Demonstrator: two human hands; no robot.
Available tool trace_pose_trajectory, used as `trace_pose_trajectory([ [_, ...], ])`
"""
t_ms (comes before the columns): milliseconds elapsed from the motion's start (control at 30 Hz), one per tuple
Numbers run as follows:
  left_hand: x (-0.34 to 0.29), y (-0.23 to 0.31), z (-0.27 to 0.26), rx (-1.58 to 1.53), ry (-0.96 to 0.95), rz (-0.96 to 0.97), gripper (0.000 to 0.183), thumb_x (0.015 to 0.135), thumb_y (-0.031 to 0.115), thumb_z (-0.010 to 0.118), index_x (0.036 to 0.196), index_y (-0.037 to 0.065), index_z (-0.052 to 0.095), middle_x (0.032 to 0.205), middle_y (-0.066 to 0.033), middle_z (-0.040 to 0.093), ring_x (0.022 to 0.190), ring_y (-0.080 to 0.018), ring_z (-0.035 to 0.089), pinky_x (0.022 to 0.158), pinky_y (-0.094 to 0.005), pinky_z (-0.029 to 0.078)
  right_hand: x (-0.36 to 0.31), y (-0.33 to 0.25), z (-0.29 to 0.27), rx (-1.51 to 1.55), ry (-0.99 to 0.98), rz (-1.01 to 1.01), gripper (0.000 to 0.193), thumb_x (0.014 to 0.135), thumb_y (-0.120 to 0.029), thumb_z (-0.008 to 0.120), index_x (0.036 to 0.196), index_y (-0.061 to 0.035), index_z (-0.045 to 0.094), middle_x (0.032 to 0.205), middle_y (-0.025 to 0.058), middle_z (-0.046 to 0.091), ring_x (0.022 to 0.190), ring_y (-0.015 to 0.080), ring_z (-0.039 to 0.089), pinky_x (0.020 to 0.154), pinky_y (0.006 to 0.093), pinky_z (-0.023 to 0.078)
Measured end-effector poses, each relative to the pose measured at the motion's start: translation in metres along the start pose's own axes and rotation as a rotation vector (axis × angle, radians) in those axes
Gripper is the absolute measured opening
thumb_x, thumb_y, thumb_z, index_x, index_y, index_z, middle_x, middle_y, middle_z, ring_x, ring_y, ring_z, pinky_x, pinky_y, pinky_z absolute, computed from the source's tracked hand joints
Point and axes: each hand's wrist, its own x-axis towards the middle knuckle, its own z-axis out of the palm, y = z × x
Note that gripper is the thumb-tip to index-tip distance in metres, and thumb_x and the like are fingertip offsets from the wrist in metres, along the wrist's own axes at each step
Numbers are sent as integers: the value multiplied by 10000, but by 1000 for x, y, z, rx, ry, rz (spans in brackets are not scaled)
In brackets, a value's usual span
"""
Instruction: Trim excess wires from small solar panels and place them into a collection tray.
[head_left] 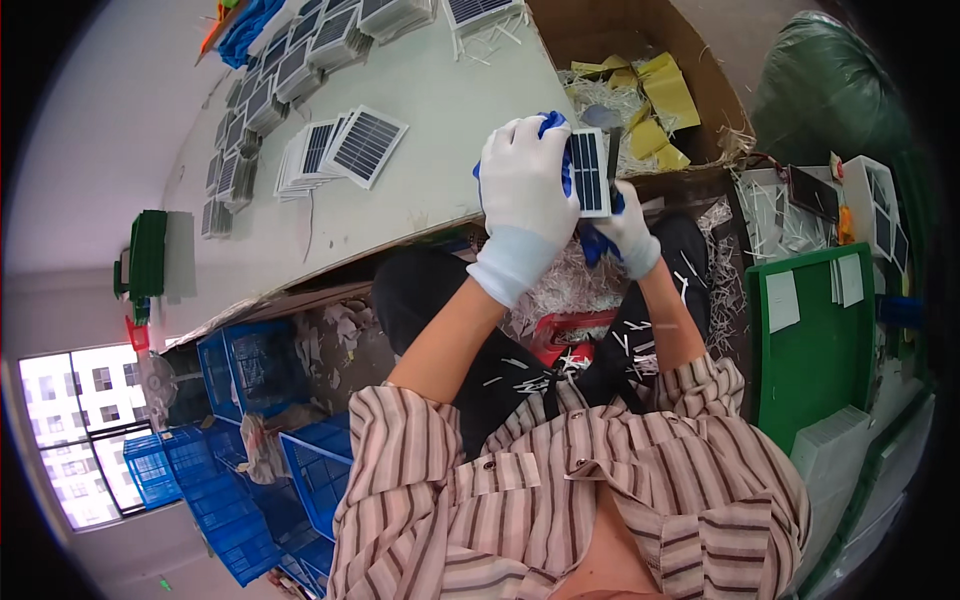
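Observation:
My left hand (527, 180), in a white glove with blue palm, is closed around a small solar panel (590, 173) with a white border, above my lap near the table's front edge. My right hand (633, 232), gloved alike, is closed just beside the panel's right edge. It grips a dark, flat, blade-like tool (614, 155) standing upright along that edge; its exact kind is unclear. Further left on the table lies a fanned stack of similar solar panels (367, 147).
Many stacked panels (297, 72) line the table's far left. A cardboard box (640, 30) holds white strips and yellow scraps. At right stand a green crate (812, 345) and a green bag (825, 85). Blue crates (225, 500) sit lower left. White trimmings litter my lap.

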Motion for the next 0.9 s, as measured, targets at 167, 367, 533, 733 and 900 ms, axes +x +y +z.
trace_pose_trajectory([
  [167, 0, 2, 2, 31, 14, -25, 369, 701, 54, 638, 1067, 71, 602, 1082, -135, 569, 1026, -340, 520, 897, -435, 404, -54, -24, 23, -187, -431, -40, 142, 726, -118, 684, 815, -14, 650, 710, 91, 633, 595, 126, 590, 605, 281, 489],
  [367, -1, 11, 1, 67, 16, -53, 412, 691, 91, 667, 1096, 61, 597, 1094, -138, 557, 1037, -343, 503, 895, -443, 398, -31, 11, 36, 107, 333, 17, 337, 794, -13, 641, 1100, -16, 500, 901, 57, 643, 768, 121, 616, 715, 251, 498],
  [533, 4, 12, 5, 67, -19, -20, 433, 680, 100, 678, 1103, 54, 598, 1104, -141, 554, 1043, -357, 498, 903, -447, 396, 39, 53, 48, 1084, 337, 82, 306, 840, -38, 607, 1123, -52, 491, 990, 62, 614, 855, 126, 609, 749, 288, 517],
  [733, 5, 4, 4, -36, -1, 42, 407, 682, 75, 664, 1084, 44, 609, 1105, -152, 562, 1052, -357, 507, 917, -444, 400, 62, 59, 26, 21, 433, 104, 286, 822, -47, 615, 1088, -44, 513, 971, 57, 613, 856, 129, 605, 763, 287, 516],
  [900, 2, 6, -1, -61, 16, -33, 398, 689, 84, 671, 1083, 67, 615, 1110, -146, 570, 1065, -340, 516, 915, -431, 412, 20, -54, -20, -585, 170, -659, 304, 733, 9, 555, 1017, -15, 660, 880, 123, 651, 696, 215, 616, 641, 304, 478],
])
